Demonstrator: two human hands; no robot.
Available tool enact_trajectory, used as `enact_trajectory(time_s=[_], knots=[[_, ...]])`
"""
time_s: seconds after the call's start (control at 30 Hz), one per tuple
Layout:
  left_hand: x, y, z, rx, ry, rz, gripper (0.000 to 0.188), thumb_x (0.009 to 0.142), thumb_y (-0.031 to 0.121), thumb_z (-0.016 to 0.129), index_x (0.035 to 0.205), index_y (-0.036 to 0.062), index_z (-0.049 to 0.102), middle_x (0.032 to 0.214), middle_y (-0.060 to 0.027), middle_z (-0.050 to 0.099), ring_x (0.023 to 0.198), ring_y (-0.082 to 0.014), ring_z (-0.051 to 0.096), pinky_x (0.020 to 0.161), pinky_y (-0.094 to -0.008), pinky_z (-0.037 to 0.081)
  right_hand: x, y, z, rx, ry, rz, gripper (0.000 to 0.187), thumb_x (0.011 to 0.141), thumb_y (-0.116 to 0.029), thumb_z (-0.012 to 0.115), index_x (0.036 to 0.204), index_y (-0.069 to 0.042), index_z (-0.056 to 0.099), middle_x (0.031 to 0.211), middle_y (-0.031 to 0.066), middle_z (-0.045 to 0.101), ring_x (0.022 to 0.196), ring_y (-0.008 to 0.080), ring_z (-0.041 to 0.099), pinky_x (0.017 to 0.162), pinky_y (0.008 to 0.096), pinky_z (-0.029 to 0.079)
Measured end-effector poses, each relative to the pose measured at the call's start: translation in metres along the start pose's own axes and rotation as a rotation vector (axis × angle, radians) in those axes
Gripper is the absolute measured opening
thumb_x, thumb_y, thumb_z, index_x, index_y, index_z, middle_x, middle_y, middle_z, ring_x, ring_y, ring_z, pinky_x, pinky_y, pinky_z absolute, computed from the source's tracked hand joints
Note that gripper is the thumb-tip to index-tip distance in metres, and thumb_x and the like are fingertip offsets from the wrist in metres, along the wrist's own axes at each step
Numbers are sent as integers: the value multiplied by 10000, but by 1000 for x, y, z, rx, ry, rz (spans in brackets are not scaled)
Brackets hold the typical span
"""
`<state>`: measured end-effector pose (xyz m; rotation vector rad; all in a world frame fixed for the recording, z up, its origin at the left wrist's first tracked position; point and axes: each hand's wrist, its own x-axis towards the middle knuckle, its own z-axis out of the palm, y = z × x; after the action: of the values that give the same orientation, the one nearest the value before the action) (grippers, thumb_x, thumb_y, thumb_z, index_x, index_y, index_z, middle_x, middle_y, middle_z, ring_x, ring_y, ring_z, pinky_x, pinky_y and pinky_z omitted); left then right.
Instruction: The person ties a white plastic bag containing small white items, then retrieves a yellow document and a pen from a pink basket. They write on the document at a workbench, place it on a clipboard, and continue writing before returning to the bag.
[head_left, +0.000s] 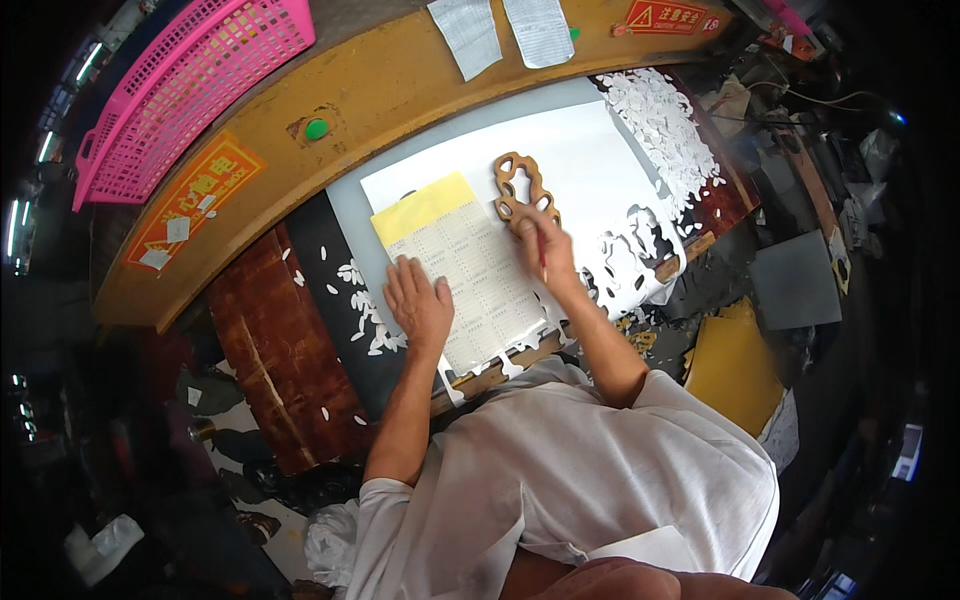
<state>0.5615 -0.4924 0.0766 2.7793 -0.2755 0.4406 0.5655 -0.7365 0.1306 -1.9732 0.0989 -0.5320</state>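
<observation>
Bench station, viewed from above the person's head. The brown cutting die point(506, 206), a chain of looped openings, lies flat on the white sheet point(590, 150), past the upper right side of the printed form point(490, 285) with its yellow top band. Its long axis runs mostly away from the person, far end leaning a little left, near end toward the right hand point(550, 248).

Right hand is clearly the nearer: its fingers overlap the near end of the die in this view; contact or hovering, cannot tell. Fingers are curled in, apparently pinching a slim red pen point(543, 256); the grip itself is partly hidden and slightly blurred.

Left hand point(418, 305) is palm down, fingers slightly spread and flat over the left edge of the form. The die lies up and to the right of it, with the form's width between.

Edges: beyond the die's far end, a margin of white sheet, then the grey cutting board point(350, 220), then the yellow machine beam point(400, 85). Right of the die, plain white sheet runs toward the heap of white scraps point(665, 130). Nearer the person on that side the sheet is pierced by cut-out holes point(645, 235), leaving thin webs. Widest open room: directly right of the die.
</observation>
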Motion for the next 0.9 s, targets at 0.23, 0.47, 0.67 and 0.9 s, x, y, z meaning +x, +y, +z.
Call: enact_trajectory(time_s=[0.23, 0.47, 0.67, 0.9], knots=[[30, 6, -27, -70, -161, -510, 794, 844, 361, 760, 1416, -105, 465, 1356, -260, 559, 1272, -467, 513, 1086, -540, 413, 33, 21, -28, -488, -102, 213, 674, 909, -324, 750, 1436, 37, 537, 1256, 260, 657, 1142, 371, 659, 986, 406, 515], [54, -10, -21, -425, -304, -730, 561, 823, 348, 732, 1200, -56, 631, 1214, -289, 684, 1129, -421, 679, 975, -472, 542, 34, 34, -16, -475, -31, 226, 717, 873, -281, 754, 1490, -17, 501, 1301, 259, 636, 1181, 395, 633, 1020, 443, 504], [39, -4, -26, -323, -273, -624, 420, 830, 331, 745, 1184, 107, 721, 1234, -226, 653, 1187, -415, 608, 998, -479, 511, 42, 35, -27, -499, -97, 252, 718, 875, -295, 761, 1488, -23, 504, 1246, 233, 677, 1141, 373, 667, 1001, 434, 523], [40, 2, -22, -86, -81, -648, 640, 815, 357, 792, 1281, -32, 591, 1293, -229, 559, 1227, -413, 530, 1013, -531, 477, 61, -4, -1, -685, -333, 239, 951, 796, -419, 811, 1558, -49, 377, 1339, 226, 617, 1164, 396, 629, 948, 477, 549]])
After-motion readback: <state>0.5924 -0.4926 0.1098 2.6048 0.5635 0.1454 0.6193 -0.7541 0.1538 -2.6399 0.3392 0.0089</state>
